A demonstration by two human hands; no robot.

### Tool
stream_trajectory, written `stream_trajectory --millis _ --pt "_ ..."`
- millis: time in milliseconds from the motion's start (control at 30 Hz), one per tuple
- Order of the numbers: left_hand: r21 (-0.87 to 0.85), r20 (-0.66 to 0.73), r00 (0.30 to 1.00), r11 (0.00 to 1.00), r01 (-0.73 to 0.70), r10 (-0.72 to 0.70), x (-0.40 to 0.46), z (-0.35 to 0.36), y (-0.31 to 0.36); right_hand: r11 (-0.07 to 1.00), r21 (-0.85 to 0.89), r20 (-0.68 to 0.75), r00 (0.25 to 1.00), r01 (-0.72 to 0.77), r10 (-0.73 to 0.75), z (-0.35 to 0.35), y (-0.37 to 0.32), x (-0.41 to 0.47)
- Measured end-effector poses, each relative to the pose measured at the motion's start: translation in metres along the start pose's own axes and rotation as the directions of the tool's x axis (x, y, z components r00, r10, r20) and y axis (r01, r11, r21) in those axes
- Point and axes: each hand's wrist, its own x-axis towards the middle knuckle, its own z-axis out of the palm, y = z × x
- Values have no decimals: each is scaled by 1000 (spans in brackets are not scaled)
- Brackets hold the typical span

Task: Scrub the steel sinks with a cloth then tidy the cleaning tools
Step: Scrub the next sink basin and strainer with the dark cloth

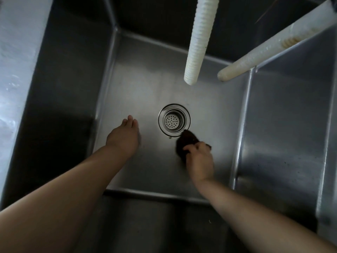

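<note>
A deep steel sink (138, 73) fills the view, dimly lit, with two white ribbed hoses (198, 39) hanging above its far side and a round perforated drain strainer (174, 120) set in the floor. The right hand (199, 161) has its fingers curled tight around a dark cloth (184, 142), which is pressed to the sink floor and reaches from the fingertips up to the near right edge of the strainer rim. The left hand (123, 138) rests palm-down on the floor with fingers extended and close together, holding nothing, its fingertips level with the strainer and well to its left.
</note>
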Motion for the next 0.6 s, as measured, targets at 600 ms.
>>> stream_trajectory --millis 600 --pt "11 27 1000 1000 5 -5 3 6 -2 991 -38 -70 989 127 -129 5 -14 -9"
